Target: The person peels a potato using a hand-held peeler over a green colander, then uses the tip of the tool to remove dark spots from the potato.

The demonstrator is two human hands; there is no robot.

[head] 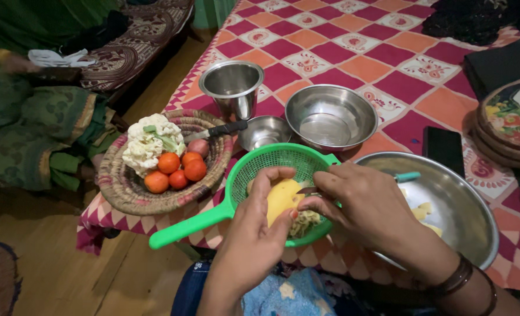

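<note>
I have my left hand [254, 234] wrapped around a yellow peeled potato [280, 199], fingers curled over its top and thumb beneath, holding it just above the green strainer [254, 169]. My right hand [359, 202] pinches a small peeler [310, 190] whose blade end touches the potato's right side; fingers are closed tight on the tool. Peelings [304, 222] lie in the strainer right under the potato. The strainer's long green handle points toward the lower left, past the edge of the bench [342, 58], which wears a pink and orange checked cloth.

To my right sits a large steel basin [465, 216] with a few pale cut pieces in it and a teal handle (I cannot tell what tool it belongs to) resting on its rim. Behind the strainer stand a medium steel bowl [330, 117], a small steel bowl [266, 131] and a steel tumbler [232, 88]. On the left, a woven basket [125, 190] holds a cauliflower [152, 140], orange tomatoes [178, 169] and a black-handled knife [216, 131]
</note>
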